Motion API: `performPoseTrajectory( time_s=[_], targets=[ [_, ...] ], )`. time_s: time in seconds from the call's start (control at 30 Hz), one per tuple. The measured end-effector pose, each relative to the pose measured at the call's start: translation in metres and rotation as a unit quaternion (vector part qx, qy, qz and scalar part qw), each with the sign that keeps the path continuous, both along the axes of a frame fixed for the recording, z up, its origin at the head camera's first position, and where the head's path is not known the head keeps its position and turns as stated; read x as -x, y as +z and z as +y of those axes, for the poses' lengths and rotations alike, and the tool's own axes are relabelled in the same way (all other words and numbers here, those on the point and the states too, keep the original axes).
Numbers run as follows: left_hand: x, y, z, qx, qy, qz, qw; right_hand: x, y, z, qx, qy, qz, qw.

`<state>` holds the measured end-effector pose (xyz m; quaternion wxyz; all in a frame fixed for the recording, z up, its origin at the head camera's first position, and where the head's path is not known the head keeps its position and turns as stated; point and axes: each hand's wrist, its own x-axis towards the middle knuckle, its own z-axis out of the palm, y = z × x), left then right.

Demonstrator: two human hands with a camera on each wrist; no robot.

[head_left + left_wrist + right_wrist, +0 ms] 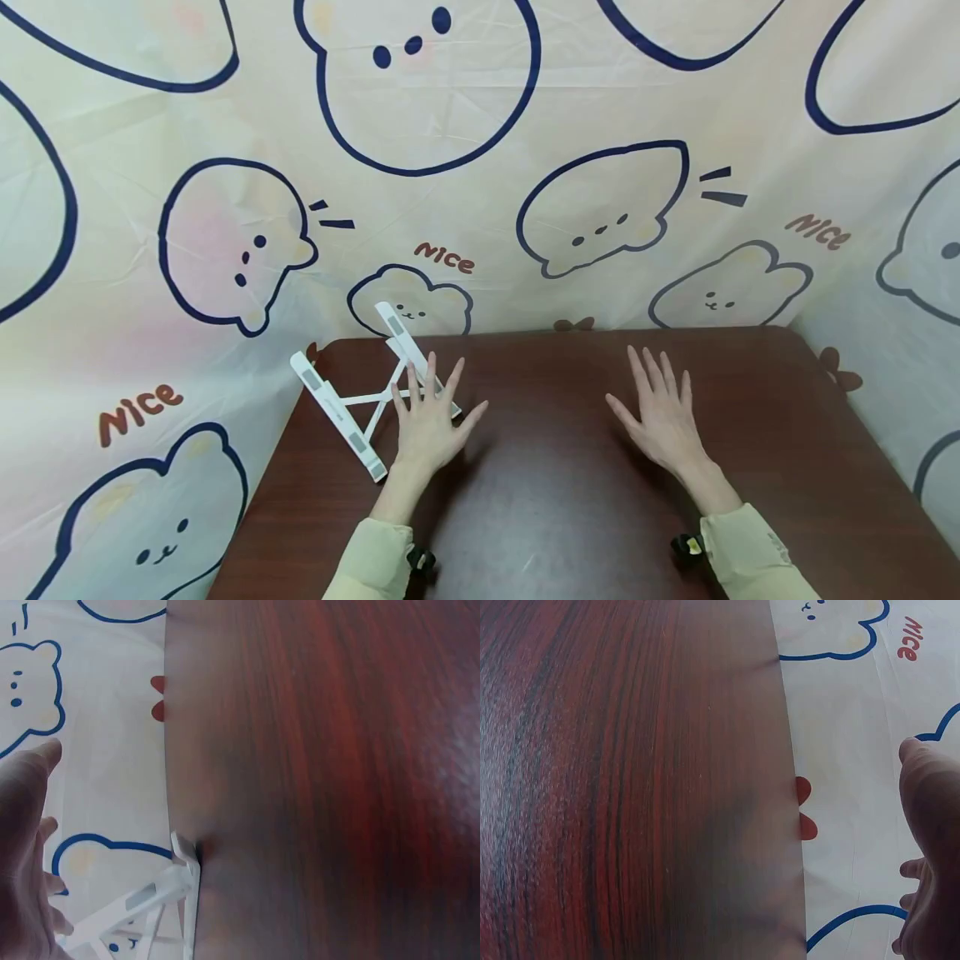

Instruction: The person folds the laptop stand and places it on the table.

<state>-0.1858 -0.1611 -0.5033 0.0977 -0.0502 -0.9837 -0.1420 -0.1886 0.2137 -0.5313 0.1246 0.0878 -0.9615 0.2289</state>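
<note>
Left hand near the white stand, right hand well right; grips wide, empty. We'd pinch its rails evenly.

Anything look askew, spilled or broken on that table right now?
Nothing looks spilled or broken. Only the white folding stand sits askew at left, slanted to the edges of the table, partly hidden by the left hand; possibly deliberate.

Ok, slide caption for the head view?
Left hand and right hand spread over a brown table, a white stand partly behind the left hand.
</note>
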Motion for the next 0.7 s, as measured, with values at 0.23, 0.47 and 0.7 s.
performPoseTrajectory(
  time_s=[0.23, 0.47, 0.7],
  targets=[
    [-0.006, -0.004, -0.018, 0.013, 0.003, 0.037, 0.9992, 0.004, -0.005, -0.007, 0.013, 0.029, -0.012, 0.9994],
    [-0.024, -0.010, -0.050, -0.054, 0.095, 0.133, 0.9852, 0.009, -0.011, -0.023, 0.039, 0.088, -0.024, 0.9951],
    [-0.032, -0.005, -0.087, -0.152, 0.187, 0.143, 0.9599, 0.011, -0.016, -0.041, 0.053, 0.124, -0.036, 0.9902]
  ],
)
